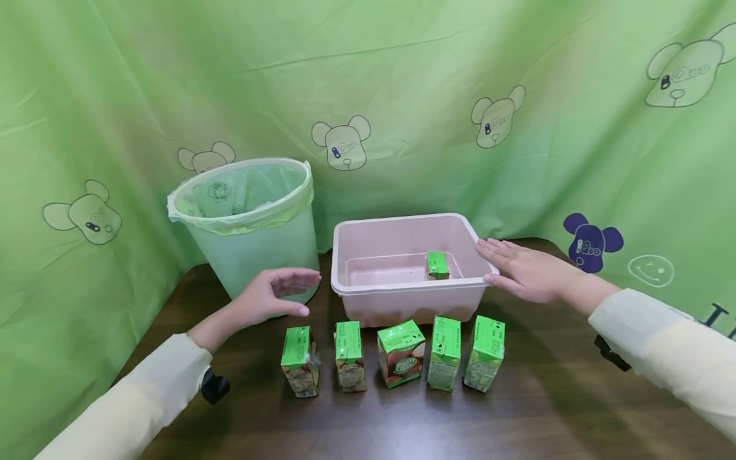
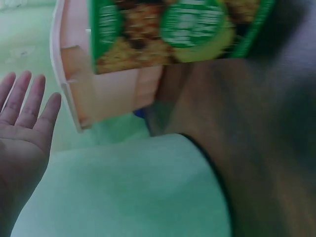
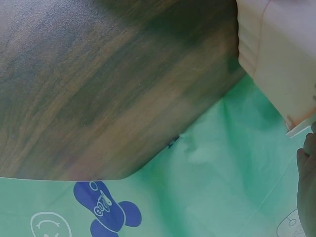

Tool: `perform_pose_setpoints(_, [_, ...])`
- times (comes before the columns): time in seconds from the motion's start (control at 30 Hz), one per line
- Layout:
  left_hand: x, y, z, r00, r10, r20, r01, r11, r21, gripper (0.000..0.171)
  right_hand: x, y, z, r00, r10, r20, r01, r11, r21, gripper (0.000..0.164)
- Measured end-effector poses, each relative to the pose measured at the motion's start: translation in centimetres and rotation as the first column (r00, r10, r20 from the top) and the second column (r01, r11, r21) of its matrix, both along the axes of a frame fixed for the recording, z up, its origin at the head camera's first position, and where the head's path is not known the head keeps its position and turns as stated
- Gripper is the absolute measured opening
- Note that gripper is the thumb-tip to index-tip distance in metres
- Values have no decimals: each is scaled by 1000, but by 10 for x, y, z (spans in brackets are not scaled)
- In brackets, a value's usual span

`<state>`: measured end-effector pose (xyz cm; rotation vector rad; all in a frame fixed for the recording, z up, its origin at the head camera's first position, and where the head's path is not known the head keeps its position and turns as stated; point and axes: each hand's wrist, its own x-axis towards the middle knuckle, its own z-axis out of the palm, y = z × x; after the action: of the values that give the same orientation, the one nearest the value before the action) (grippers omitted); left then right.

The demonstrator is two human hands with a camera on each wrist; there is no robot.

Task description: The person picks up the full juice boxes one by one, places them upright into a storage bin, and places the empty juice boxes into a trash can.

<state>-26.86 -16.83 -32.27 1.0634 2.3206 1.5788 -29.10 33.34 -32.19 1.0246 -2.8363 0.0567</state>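
Curtain [image 1: 414,70]: green, bear-printed, hanging at the back
Surface [image 1: 402,431]: dark, wood-grained
Lined trash bin [image 1: 255,249]: back left
Pink plastic tub [image 1: 402,300]: right of the bin
Right hand [image 1: 531,273]: fingers straight, fingertips at the tub's right rim
Left hand [image 1: 267,297]: fingers extended, thumb apart, near the bin
Drink cartons [image 1: 402,354]: five upright in front of the tub, a sixth [image 1: 437,264] inside

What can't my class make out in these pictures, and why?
Head view: lower part of the carton inside the pink tub, hidden by its front wall.
Head view: floor of the bin, hidden by its near side.
Head view: fine print on the middle front carton, too small.
Left wrist view: rest of the nearest carton, cut off by the top edge; lettering blurred.
Right wrist view: part of the right hand, cut off by the right edge.
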Motion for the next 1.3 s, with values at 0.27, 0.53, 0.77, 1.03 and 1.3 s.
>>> perform_pose_setpoints(0.27, [10, -17, -30, 997, -83, 3, 83, 996, 42, 58, 0, 4, -2, 1000, 4, -1, -4, 1000, -16, 63])
perform_pose_setpoints(0.53, [13, -25, -53, 972, -225, 67, 221, 973, 65, 75, 1, 4, -3, 1000, -10, -12, 10, 1000, -19, 63])
perform_pose_setpoints(0.77, [17, -28, -63, 955, -261, 143, 258, 965, 39, 80, -3, 5, -5, 1000, -5, -24, 5, 1000, -25, 62])
perform_pose_setpoints(1.03, [24, -26, -69, 949, -235, 211, 229, 972, 53, 79, 0, 4, -2, 1000, 13, -16, -13, 1000, -24, 63])
perform_pose_setpoints(1.3, [26, -24, -72, 961, -210, 178, 210, 977, 18, 73, -1, 2, -4, 1000, 5, -25, -6, 999, -33, 63])
